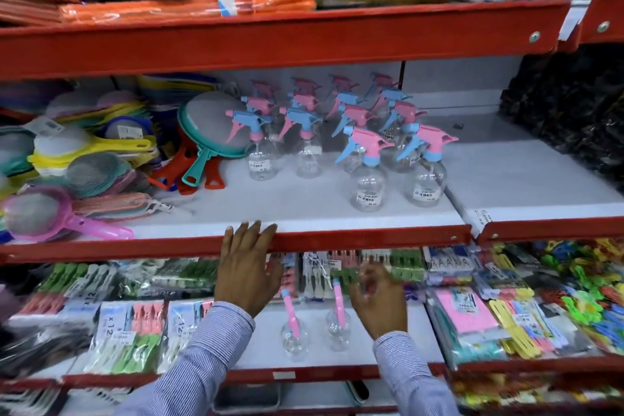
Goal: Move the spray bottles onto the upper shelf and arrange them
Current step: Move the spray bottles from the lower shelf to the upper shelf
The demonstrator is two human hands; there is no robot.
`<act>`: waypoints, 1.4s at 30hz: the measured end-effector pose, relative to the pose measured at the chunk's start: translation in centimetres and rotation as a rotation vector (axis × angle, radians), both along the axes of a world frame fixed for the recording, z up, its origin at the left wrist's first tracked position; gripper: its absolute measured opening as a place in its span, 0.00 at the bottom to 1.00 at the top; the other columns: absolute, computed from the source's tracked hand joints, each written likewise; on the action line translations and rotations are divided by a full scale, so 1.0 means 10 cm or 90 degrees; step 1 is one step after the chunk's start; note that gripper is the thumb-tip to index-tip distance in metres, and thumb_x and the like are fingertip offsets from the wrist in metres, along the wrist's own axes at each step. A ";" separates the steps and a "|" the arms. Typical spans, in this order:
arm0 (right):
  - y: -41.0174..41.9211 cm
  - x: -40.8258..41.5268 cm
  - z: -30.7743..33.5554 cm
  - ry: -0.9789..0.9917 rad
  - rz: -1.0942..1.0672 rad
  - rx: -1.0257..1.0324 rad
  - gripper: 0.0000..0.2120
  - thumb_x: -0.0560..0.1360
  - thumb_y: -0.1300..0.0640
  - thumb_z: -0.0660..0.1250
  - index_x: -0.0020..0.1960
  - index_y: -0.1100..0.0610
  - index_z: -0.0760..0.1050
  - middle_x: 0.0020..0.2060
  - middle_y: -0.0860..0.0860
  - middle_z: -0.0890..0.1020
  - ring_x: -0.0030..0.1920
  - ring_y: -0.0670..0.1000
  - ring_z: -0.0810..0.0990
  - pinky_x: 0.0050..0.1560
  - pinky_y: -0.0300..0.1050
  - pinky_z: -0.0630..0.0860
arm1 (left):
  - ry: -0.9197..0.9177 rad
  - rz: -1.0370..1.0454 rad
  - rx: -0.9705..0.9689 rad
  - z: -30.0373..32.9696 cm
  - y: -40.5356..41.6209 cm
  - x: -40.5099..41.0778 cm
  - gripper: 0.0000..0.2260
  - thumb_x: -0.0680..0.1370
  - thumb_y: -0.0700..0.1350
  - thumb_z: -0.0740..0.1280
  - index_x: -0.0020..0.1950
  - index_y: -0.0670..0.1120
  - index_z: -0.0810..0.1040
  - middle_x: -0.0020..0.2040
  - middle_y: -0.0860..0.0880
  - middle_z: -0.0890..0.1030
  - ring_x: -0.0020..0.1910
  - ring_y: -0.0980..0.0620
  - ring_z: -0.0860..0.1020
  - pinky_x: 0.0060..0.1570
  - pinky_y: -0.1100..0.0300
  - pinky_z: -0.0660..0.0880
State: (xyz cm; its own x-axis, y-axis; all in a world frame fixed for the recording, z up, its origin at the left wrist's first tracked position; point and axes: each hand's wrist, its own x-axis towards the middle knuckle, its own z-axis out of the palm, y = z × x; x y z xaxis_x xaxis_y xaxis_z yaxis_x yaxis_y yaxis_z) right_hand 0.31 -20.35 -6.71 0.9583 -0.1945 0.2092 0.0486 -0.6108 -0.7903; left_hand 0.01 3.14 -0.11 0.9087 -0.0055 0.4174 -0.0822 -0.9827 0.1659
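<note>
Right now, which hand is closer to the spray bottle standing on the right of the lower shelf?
Right. The right hand hovers beside that right lower bottle, nearly touching its pink top. The left hand is farther left, fingertips resting on the red shelf edge above.

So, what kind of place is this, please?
Most likely a household goods shop. Red-edged display shelves hold many identical spray bottles with small stickers, probably price labels, beside stacked plastic strainers and packs of clothes pegs.
</note>
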 end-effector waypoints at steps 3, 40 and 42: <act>0.17 0.05 -0.43 0.251 0.073 -0.091 0.26 0.67 0.42 0.72 0.60 0.53 0.75 0.55 0.54 0.81 0.56 0.56 0.80 0.54 0.47 0.77 | 0.003 0.003 -0.022 0.02 -0.04 -0.01 0.26 0.70 0.50 0.69 0.68 0.48 0.71 0.68 0.42 0.75 0.70 0.39 0.69 0.73 0.39 0.59; 0.97 1.12 1.78 -0.151 0.006 0.136 0.27 0.59 0.59 0.81 0.56 0.56 0.76 0.44 0.55 0.86 0.43 0.52 0.84 0.53 0.44 0.80 | -0.011 -0.075 -0.027 0.12 0.14 -0.08 0.26 0.69 0.51 0.65 0.68 0.51 0.71 0.58 0.49 0.80 0.58 0.46 0.75 0.67 0.46 0.70; 0.98 1.14 1.74 -0.155 0.000 0.164 0.30 0.61 0.61 0.79 0.60 0.56 0.71 0.38 0.52 0.85 0.43 0.54 0.85 0.53 0.50 0.81 | -0.018 -0.082 -0.024 0.10 0.15 -0.07 0.26 0.69 0.51 0.65 0.68 0.51 0.71 0.58 0.49 0.80 0.58 0.46 0.75 0.67 0.46 0.70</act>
State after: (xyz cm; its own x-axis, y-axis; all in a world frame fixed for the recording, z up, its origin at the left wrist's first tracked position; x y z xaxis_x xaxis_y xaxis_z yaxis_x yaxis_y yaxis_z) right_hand 11.69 -10.55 10.74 0.8862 -0.2713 0.3755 0.2542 -0.3929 -0.8838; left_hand -0.70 4.63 0.91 0.8895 -0.1054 0.4446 -0.2124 -0.9569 0.1981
